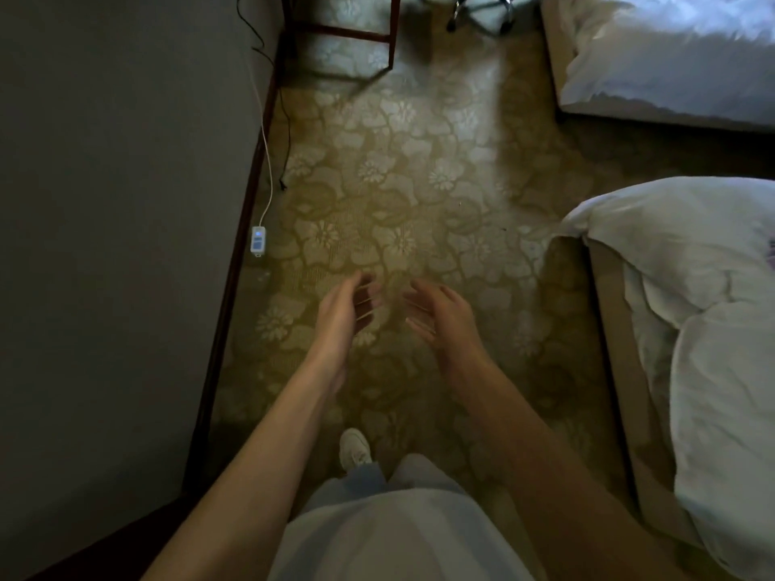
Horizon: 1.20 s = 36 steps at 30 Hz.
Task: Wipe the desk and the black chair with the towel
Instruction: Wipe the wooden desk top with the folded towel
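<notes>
Left hand point(348, 314) and right hand point(442, 318): each grip released, palms facing, holding nothing, hovering over floral carpet point(398, 182); desk legs point(344, 32) and chair base point(457, 12) standing well ahead; beds point(692, 287) flanking right.

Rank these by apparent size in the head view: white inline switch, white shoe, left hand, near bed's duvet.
1. near bed's duvet
2. left hand, enlarged by nearness to the camera
3. white shoe, partly hidden by the trouser leg
4. white inline switch
</notes>
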Each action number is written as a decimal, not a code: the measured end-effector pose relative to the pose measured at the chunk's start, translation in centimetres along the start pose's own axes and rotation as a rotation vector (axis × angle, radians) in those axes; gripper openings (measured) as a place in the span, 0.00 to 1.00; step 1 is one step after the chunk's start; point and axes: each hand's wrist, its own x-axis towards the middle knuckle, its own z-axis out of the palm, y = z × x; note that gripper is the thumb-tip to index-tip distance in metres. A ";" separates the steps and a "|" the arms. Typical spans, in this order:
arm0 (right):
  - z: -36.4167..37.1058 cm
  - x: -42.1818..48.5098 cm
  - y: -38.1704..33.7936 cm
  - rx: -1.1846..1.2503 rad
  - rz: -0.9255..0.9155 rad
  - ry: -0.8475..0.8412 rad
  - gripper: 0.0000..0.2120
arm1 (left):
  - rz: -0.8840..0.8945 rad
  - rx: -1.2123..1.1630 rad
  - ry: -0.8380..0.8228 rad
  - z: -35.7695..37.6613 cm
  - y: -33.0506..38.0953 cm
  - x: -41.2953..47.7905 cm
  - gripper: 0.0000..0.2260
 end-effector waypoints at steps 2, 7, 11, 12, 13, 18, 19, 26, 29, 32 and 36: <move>0.1 0.1 0.0 0.024 0.003 0.007 0.13 | 0.026 -0.008 -0.009 -0.3 0.8 0.4 0.16; 0.6 0.8 -0.8 0.062 -0.021 -0.006 0.11 | 0.082 -0.051 -0.030 -0.7 3.2 1.5 0.14; 1.8 2.5 -2.5 0.135 -0.032 0.009 0.08 | 0.085 -0.052 -0.024 -0.8 5.1 3.4 0.14; 2.2 3.3 -3.1 0.149 -0.040 0.014 0.09 | 0.090 -0.041 -0.025 -0.9 5.7 4.1 0.14; 2.5 4.0 -3.9 0.159 -0.049 0.021 0.10 | 0.094 -0.029 -0.028 -0.9 6.5 4.8 0.14; 5.0 9.6 -9.1 0.194 -0.104 0.005 0.12 | 0.143 -0.009 0.008 -1.3 11.6 10.6 0.14; 5.6 11.0 -10.1 0.201 -0.115 0.001 0.12 | 0.149 -0.018 0.027 -1.3 12.8 12.1 0.14; 10.8 20.9 -20.2 0.205 -0.112 -0.035 0.12 | 0.144 -0.046 0.081 0.9 22.0 23.5 0.14; 12.9 25.3 -25.1 0.149 -0.156 -0.069 0.13 | 0.172 -0.065 0.088 2.1 26.0 28.2 0.14; 14.5 28.5 -29.1 0.141 -0.162 -0.070 0.12 | 0.164 -0.069 0.081 2.6 29.3 31.3 0.14; 17.4 33.5 -33.4 0.154 -0.159 -0.085 0.12 | 0.172 -0.085 0.079 2.6 33.6 36.6 0.13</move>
